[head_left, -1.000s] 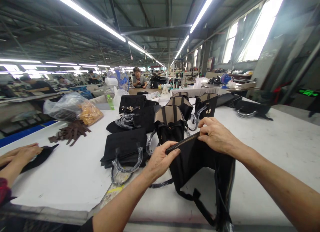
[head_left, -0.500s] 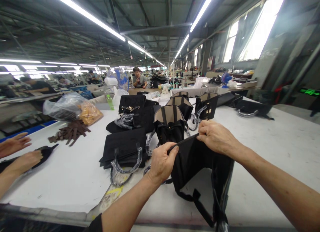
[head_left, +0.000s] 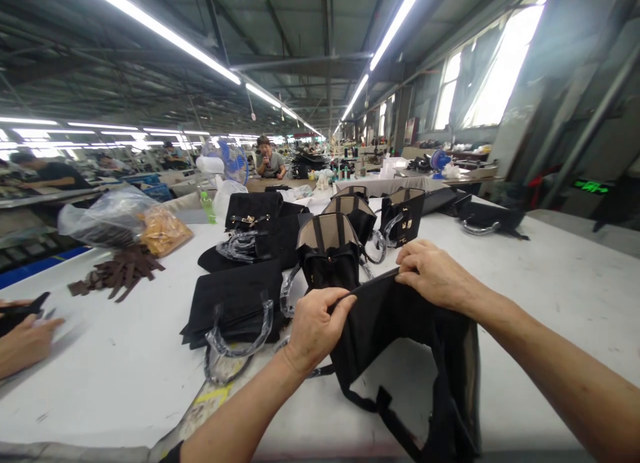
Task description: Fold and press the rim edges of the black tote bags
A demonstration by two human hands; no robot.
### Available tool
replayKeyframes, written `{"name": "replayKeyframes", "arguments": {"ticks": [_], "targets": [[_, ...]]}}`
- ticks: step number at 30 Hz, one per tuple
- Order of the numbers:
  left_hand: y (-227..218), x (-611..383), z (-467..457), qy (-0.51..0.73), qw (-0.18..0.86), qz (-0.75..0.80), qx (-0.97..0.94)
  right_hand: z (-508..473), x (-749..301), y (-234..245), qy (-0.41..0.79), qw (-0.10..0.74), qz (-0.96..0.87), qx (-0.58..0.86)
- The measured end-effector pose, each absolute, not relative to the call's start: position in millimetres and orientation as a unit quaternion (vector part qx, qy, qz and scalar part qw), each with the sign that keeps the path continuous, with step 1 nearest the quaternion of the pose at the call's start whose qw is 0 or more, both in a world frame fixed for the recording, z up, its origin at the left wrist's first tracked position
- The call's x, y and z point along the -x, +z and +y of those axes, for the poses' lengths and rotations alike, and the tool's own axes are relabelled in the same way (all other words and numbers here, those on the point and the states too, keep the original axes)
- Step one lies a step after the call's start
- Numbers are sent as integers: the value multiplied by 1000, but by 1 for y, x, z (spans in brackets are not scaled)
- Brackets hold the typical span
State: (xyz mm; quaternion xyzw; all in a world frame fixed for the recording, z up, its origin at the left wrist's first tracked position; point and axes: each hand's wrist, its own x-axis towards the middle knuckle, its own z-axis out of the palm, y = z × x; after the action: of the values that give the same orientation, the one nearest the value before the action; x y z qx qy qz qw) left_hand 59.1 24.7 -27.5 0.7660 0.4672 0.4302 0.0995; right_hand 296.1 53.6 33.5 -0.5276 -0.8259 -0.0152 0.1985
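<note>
Between my hands hangs a black handbag piece (head_left: 373, 316), its upper edge pulled straight above the white table. My left hand (head_left: 317, 323) pinches that edge on the left, thumb on top. Farther along the same edge, my right hand (head_left: 427, 273) grips it with curled fingers. A strap and a loose side flap droop below, toward the table's front. Just beyond stands an open black bag (head_left: 330, 250) with a beige lining. Left of my left hand lies a stack of black bag pieces (head_left: 237, 300) with plastic-wrapped handles.
More black bags (head_left: 403, 216) stand farther back on the white table (head_left: 550, 303). Brown strips (head_left: 120, 270) and a plastic bag of orange-yellow material (head_left: 163, 230) lie left. A co-worker's hand (head_left: 30, 343) holds a dark piece at the left edge. A blue fan (head_left: 233, 163) stands behind.
My view has turned slightly right. Both hands keep their hold on the edge, while the hanging side flap spreads a little wider. The co-worker's hands have shifted with their dark piece.
</note>
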Motion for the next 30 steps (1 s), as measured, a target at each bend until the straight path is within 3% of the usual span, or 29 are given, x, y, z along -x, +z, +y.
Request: {"name": "replayKeyframes", "arguments": {"ticks": [6,14,21,24,30], "targets": [[-29,-60,24,442,94,468,-759,50,-303,33,39,211,-799,561],[-24,-61,18,438,126,474,-753,46,-297,38,14,201,-747,634],[26,-62,29,201,234,458,-834,40,-289,39,-29,190,-750,633],[42,-82,50,153,204,409,-876,39,-284,39,-31,197,-755,625],[35,-118,71,203,112,383,-894,40,-295,38,15,217,-808,548]]}}
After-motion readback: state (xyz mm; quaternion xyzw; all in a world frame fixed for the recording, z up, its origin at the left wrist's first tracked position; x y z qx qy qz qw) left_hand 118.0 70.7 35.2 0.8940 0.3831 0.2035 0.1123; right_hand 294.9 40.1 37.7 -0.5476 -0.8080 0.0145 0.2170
